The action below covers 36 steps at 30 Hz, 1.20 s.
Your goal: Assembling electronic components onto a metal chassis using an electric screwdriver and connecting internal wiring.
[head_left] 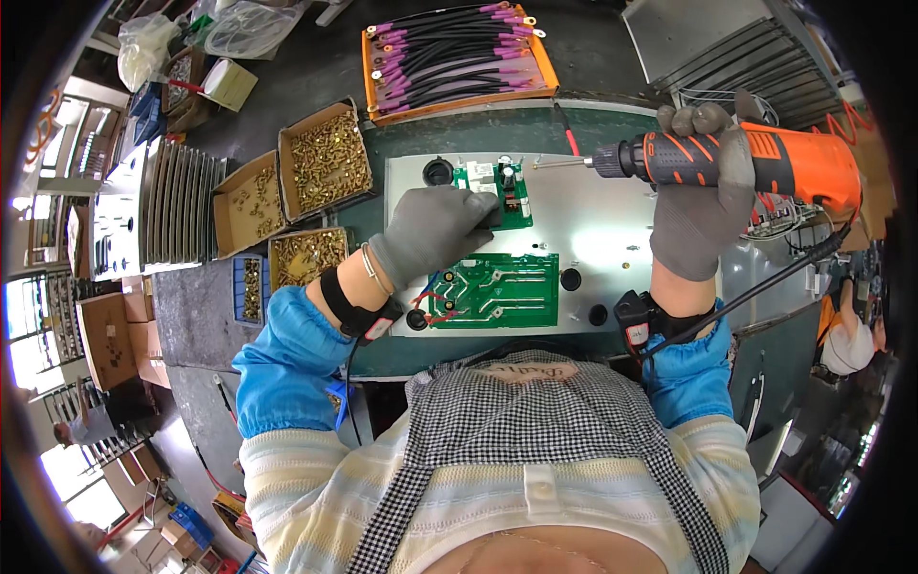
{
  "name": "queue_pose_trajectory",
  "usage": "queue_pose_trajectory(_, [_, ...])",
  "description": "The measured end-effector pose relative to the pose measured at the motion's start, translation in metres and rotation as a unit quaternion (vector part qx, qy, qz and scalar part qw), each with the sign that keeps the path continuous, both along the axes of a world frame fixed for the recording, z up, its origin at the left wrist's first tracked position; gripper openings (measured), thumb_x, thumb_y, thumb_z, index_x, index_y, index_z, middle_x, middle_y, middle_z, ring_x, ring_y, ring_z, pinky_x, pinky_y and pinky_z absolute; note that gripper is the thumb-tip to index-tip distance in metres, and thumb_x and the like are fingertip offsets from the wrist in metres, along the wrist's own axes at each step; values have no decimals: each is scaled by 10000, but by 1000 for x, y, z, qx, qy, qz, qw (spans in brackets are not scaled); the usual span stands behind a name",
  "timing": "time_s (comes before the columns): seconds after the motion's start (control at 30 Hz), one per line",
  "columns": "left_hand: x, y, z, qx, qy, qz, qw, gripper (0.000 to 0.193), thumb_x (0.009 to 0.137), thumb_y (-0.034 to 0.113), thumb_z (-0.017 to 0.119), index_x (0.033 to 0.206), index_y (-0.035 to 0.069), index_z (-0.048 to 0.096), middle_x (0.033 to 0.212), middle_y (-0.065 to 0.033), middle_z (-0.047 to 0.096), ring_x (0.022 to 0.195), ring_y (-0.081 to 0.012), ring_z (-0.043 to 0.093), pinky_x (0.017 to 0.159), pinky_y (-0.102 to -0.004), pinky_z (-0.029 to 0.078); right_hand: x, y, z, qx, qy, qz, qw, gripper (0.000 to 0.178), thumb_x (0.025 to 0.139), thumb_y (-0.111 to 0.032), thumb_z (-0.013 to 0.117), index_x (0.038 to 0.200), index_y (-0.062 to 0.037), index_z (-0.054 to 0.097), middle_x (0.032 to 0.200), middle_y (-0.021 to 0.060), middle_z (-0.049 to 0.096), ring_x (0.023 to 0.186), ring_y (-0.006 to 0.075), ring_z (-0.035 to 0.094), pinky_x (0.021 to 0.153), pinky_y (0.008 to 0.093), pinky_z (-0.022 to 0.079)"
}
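My right hand (703, 206), in a grey glove, grips an orange and black power screwdriver (794, 167). Its long bit points left, toward a small green circuit board (519, 209) that carries white, black and red parts. Over this board's left side lies my gloved left hand (435, 230), fingers curled together; whatever they pinch is hidden. Both the small board and a larger green circuit board (507, 292), with red and blue wires at its left end, lie on a silver metal panel (602, 210). Black round grommets (571, 279) sit in the panel.
Cardboard boxes of brass screws (330, 158) and a blue bin (251, 287) stand left of the panel. Beyond it is an orange tray (373, 117) of black cables with purple ends. Stacked metal panels (177, 206) stand far left. A red-handled screwdriver (571, 142) lies behind the panel.
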<state>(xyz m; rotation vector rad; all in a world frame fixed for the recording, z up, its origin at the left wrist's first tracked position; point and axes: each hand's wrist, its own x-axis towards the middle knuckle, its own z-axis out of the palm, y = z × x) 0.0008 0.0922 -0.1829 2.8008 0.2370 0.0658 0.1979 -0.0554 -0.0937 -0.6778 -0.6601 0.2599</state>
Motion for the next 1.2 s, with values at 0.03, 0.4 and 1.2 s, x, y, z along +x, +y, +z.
queue_pose_trajectory(0.03, [0, 0, -1, -36, -31, 4, 999, 318, 702, 324, 715, 946, 136, 632, 738, -34, 638, 687, -249, 621, 610, -371, 501, 1, 3, 0, -4, -13, 9, 1000, 380, 859, -65, 550, 1226, -26, 461, 869, 105, 574, 797, 237, 584, 804, 490, 482])
queue_pose_trajectory(0.4, [0, 3, -7, -4, -119, 22, 993, 251, 660, 242, 739, 862, 133, 639, 713, -20, 632, 623, -223, 611, 565, -338, 497, 10, 21, -5, -21, -39, -2, 999, 407, 813, -16, 588, 1191, 13, 440, 841, 129, 611, 745, 238, 620, 740, 435, 521])
queue_pose_trajectory(1.2, [0, 8, -8, -50, -111, 7, 993, 220, 707, 228, 704, 893, 146, 621, 736, -32, 622, 695, -242, 617, 601, -369, 492, -2, 48, -24, -177, -100, -4, 979, 337, 806, 32, 563, 1128, 13, 467, 830, 95, 610, 752, 178, 618, 735, 361, 521])
